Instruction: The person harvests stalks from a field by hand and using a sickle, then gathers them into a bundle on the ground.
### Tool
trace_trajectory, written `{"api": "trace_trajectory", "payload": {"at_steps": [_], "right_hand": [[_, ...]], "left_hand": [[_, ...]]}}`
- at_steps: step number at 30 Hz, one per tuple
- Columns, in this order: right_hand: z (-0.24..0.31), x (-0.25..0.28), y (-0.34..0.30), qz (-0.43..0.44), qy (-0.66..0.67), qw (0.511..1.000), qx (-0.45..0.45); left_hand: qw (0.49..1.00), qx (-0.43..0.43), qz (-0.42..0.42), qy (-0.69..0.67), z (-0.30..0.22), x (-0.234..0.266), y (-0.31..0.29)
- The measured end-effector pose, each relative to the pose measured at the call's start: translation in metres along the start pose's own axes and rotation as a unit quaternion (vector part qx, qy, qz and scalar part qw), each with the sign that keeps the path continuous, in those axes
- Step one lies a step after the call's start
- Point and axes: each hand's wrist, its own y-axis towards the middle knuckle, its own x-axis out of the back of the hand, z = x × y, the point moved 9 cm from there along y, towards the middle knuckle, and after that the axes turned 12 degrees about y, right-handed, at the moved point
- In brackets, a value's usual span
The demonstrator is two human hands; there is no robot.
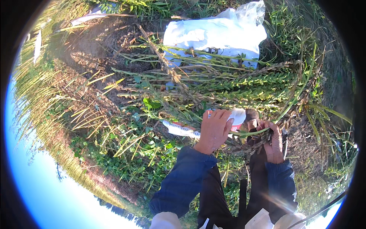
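Observation:
A long bundle of plant stalks [244, 84] with green and dry brown pods lies across the ground in front of me. My left hand [215, 129] is closed around stalks at the bundle's near side. Against its thumb sits a white and red piece [238, 115], perhaps a label or packet; its kind is unclear. A white strip with dark printed marks [181, 129] pokes out left of this hand. My right hand [273, 143] grips a bent green stalk [251, 133] and some dry pods, with its fingertips pinched together. The stalk runs toward my left hand, where its end is hidden.
Beyond the bundle lies a white plastic bag [213, 34], partly under the stalks. Low green weeds [141, 152] cover the ground at left, with tall dry grass [42, 91] farther out. My dark-trousered legs [257, 179] are just below my hands.

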Motion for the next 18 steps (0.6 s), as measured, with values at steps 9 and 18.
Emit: {"api": "trace_trajectory", "payload": {"at_steps": [9,18], "right_hand": [[0.084,-0.114,-0.162,0.181,0.035,0.97,0.156],[0.186,-0.268,-0.369,0.346,-0.204,0.9,0.17]], "left_hand": [[0.993,-0.086,-0.079,-0.014,-0.078,0.103,-0.08],[0.909,-0.146,-0.332,-0.207,-0.185,0.203,-0.162]]}}
